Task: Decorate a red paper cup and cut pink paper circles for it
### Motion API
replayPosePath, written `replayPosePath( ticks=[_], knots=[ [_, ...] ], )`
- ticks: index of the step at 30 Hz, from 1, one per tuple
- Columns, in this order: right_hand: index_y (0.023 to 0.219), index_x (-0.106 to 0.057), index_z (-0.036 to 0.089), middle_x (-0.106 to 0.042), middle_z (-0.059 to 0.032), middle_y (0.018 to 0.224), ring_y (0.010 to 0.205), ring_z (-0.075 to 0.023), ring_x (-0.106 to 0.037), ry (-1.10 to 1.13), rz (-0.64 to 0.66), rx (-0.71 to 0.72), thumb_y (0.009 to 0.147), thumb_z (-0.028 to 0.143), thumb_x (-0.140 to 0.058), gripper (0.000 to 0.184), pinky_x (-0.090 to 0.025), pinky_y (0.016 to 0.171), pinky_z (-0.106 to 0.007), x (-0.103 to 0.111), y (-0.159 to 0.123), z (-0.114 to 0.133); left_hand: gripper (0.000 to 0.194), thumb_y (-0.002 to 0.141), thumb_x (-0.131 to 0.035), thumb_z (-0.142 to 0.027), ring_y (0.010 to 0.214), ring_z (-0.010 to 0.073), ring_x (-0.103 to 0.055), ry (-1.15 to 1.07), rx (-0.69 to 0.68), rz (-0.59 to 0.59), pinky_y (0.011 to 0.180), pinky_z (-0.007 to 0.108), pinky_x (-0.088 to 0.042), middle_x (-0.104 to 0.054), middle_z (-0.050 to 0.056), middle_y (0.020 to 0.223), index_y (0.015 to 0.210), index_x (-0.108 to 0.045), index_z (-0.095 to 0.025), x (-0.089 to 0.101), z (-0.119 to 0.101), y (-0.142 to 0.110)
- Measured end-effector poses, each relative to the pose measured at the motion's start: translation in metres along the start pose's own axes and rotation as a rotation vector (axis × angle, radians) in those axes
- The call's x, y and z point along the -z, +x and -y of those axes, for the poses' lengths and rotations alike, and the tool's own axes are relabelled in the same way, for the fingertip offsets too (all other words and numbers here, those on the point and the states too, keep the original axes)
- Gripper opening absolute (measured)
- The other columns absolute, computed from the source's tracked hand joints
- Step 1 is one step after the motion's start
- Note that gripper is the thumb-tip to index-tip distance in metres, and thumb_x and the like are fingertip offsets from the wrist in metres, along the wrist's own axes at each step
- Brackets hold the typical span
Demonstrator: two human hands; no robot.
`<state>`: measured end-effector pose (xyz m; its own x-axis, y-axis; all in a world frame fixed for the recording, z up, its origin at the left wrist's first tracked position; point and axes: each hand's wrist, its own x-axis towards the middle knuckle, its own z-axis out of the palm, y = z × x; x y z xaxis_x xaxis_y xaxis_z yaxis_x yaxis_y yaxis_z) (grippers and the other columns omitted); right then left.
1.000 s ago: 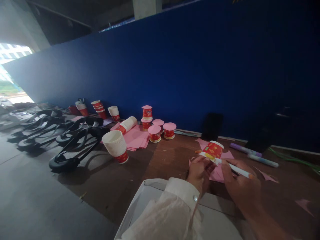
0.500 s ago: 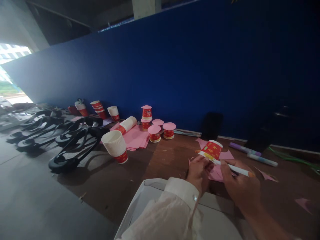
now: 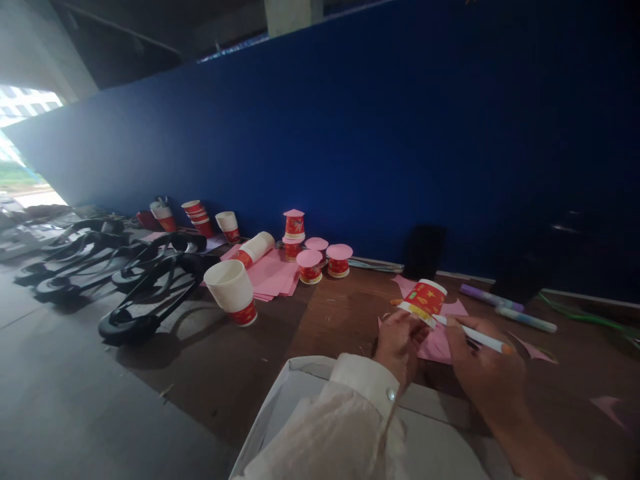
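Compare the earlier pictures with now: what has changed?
The right hand and its white marker have shifted slightly to the right. Nothing was taken hold of or let go; the left hand stays on the red cup. The pink-topped cups stayed put.

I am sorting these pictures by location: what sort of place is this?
Probably a makeshift craft workspace, judging by the white marker, the pink paper sheets and the nested paper cups.

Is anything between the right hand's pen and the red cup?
Nothing visible: the right hand holds the white marker with its tip at or just by the red cup, which the left hand holds.
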<state>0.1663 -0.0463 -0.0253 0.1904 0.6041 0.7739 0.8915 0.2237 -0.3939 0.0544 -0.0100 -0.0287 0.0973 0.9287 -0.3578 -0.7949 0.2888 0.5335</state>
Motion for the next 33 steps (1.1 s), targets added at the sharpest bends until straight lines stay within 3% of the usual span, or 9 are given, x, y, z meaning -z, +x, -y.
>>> replayPosePath(
  ticks=[6, 15, 21, 33],
  knots=[
    [0.081, -0.072, 0.022, -0.076, -0.0075, 0.078, 0.074, -0.0249, -0.069, 0.048, 0.039, 0.041, 0.094, 0.039, -0.057, 0.026, -0.050, 0.072, -0.036, 0.0040, 0.0023, 0.0064, 0.027, 0.063, -0.088, -0.024, 0.065, 0.0128, -0.059, 0.010, 0.016, 0.093, 0.075, 0.028, -0.051, -0.064, 0.001, 0.072, 0.071, -0.064, -0.017, 0.0036, -0.0008, 0.0018],
    [0.080, -0.071, 0.023, -0.076, -0.0071, 0.078, 0.073, -0.0252, -0.070, 0.041, 0.025, 0.017, 0.093, 0.038, -0.057, 0.024, -0.052, 0.074, -0.037, 0.0037, 0.0033, 0.0063, 0.018, 0.069, -0.084, -0.017, 0.067, 0.0117, -0.060, -0.040, 0.041, 0.113, 0.074, 0.025, -0.051, -0.067, 0.002, 0.075, 0.074, -0.067, -0.016, 0.0040, -0.0013, 0.0020],
    [0.084, -0.071, 0.023, -0.076, -0.0084, 0.080, 0.076, -0.0266, -0.071, 0.011, -0.012, 0.001, 0.093, 0.040, -0.058, 0.023, -0.052, 0.075, -0.038, 0.0024, 0.0017, 0.0053, 0.017, 0.067, -0.084, -0.016, 0.065, 0.0115, -0.061, -0.052, 0.044, 0.122, 0.070, 0.024, -0.051, -0.068, 0.004, 0.075, 0.073, -0.068, -0.015, 0.0026, -0.0022, 0.0016],
    [0.081, -0.072, 0.023, -0.076, -0.0067, 0.078, 0.073, -0.0250, -0.071, 0.046, 0.034, 0.041, 0.094, 0.038, -0.057, 0.025, -0.052, 0.074, -0.036, 0.0038, 0.0032, 0.0056, 0.019, 0.064, -0.085, -0.015, 0.066, 0.0122, -0.061, -0.079, 0.040, 0.123, 0.073, 0.027, -0.052, -0.066, 0.003, 0.073, 0.070, -0.067, -0.014, 0.0019, -0.0036, -0.0007]
  ],
)
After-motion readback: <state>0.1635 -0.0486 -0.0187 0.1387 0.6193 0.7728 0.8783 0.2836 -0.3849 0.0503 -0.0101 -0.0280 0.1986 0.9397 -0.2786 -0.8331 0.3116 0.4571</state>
